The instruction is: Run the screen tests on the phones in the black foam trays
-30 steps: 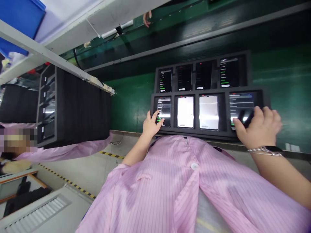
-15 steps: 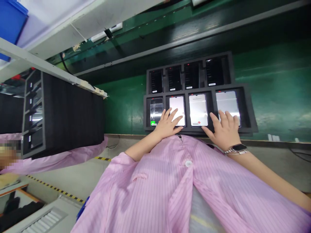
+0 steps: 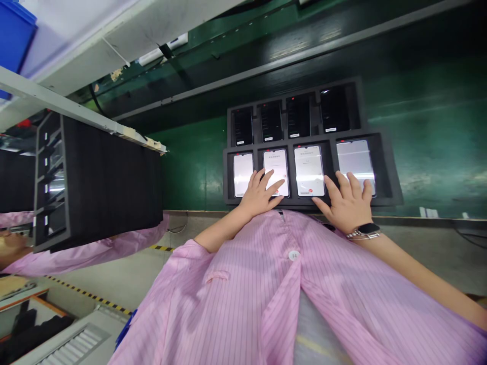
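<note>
On two black foam trays (image 3: 391,172), eight smartphones: front row (image 3: 309,171) of four lit, back row (image 3: 299,117) of four dark. Left hand (image 3: 261,192) lay open on second front phone (image 3: 276,172), right hand (image 3: 346,203) spread open over fourth (image 3: 355,159); neither gripped. Trays sat on green tabletop (image 3: 190,172).

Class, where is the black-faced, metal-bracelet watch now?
In the head view, the watch sits on the person's right wrist, behind the right hand, near the black foam phone tray.
</note>
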The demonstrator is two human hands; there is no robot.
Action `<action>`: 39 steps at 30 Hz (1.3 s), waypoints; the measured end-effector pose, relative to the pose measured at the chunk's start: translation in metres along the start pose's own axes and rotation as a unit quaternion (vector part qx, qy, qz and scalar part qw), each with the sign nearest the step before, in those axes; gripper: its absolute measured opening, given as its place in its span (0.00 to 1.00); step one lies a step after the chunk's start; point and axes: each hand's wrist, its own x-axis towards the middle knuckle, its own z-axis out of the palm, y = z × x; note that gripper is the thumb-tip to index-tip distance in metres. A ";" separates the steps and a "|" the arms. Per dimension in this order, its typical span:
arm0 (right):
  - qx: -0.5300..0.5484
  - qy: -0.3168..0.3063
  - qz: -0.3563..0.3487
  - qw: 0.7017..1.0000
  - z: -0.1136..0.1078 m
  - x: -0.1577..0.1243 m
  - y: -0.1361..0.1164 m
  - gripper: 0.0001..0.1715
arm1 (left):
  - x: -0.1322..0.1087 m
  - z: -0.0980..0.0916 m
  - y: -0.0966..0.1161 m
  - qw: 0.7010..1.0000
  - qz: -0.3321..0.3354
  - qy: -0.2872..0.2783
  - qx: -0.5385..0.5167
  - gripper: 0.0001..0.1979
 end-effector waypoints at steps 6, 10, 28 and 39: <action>-0.002 -0.023 0.002 1.000 0.002 0.000 0.002 0.35 | 0.000 -0.001 0.000 1.000 0.001 -0.003 0.005 0.24; 0.001 -0.043 0.008 0.999 0.000 0.001 0.000 0.31 | 0.001 -0.003 0.000 1.000 -0.003 -0.012 0.002 0.24; 0.041 -0.084 0.187 0.978 -0.034 -0.019 0.049 0.48 | -0.008 -0.012 0.003 0.998 -0.034 0.038 -0.023 0.26; 0.032 -0.053 0.172 0.983 -0.037 -0.009 0.051 0.42 | -0.072 -0.020 -0.037 0.985 -0.165 0.032 0.046 0.23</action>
